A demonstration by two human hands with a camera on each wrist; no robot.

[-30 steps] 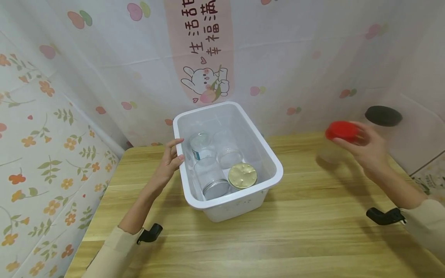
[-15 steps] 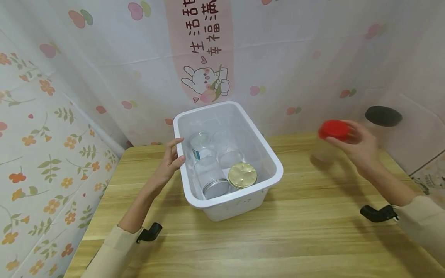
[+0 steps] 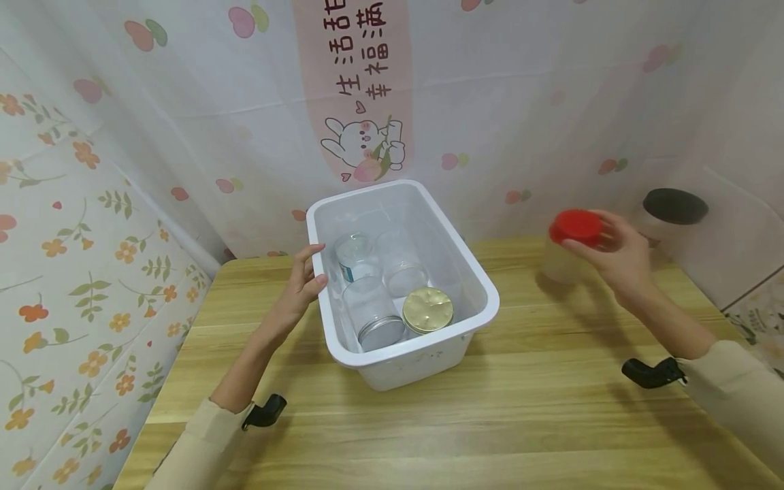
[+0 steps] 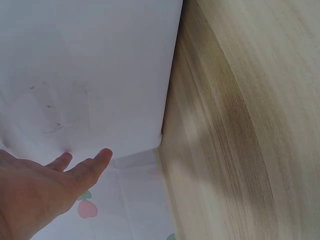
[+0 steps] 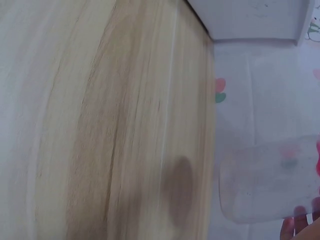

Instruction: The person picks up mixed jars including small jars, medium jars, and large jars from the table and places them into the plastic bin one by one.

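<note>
Fingers of our right hand clamp the red lid of a clear jar held above the worktop, right of the white tub, whose rim our left hand grips with bent fingers. Good handling, we judge, means jar level, grip snug, tub steadied. We count one jar in hand, four in the tub: one gold-lidded jar, one silver-lidded jar, two other jars; plus one black lid, far right.

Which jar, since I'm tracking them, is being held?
The red-lidded jar, in the right hand; no hand holds jars in the bin or the black-topped one.
</note>
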